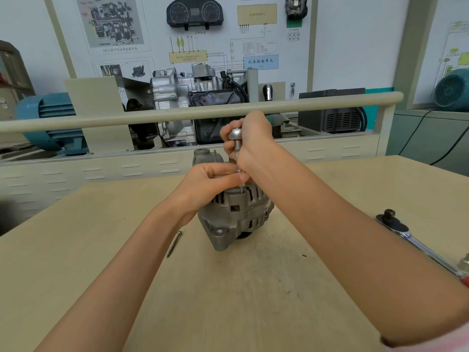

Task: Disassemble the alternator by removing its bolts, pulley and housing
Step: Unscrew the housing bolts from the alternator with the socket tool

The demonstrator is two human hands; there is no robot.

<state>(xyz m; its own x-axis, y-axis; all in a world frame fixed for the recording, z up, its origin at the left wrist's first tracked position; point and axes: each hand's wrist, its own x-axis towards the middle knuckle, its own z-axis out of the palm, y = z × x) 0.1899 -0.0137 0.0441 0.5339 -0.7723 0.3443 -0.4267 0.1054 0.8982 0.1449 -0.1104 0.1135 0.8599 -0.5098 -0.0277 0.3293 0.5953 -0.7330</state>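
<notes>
The grey cast-metal alternator (234,214) with slotted vents stands on the pale wooden bench top (228,301), near its middle, one mounting lug towards the camera. The right hand (251,141) is clenched around a silver, round-knobbed spinner driver (235,135) held upright over the housing. The left hand (215,181) pinches the driver's thin silver shank (240,185) just above the housing, apparently steadying it on a through-bolt; the bolt head itself is hidden.

A long dark bolt (174,243) lies loose on the bench to the left of the alternator. A chrome ratchet wrench (416,242) with a black socket lies well apart at the right edge.

Judged risks: the alternator is not clamped, and both hands are on the tool, so turning force could tip or spin the unit. A tilted shank could slip off the bolt head and round it, or strike the left fingertips close by. The loose bolt could roll off the bench and be lost.

Legible writing: a blue panel (260,61) on the white wall board (355,34) behind reads "仪表控制单元". Other captions on the board are too small or blurred to read. No brand is visible on the alternator or tools.
</notes>
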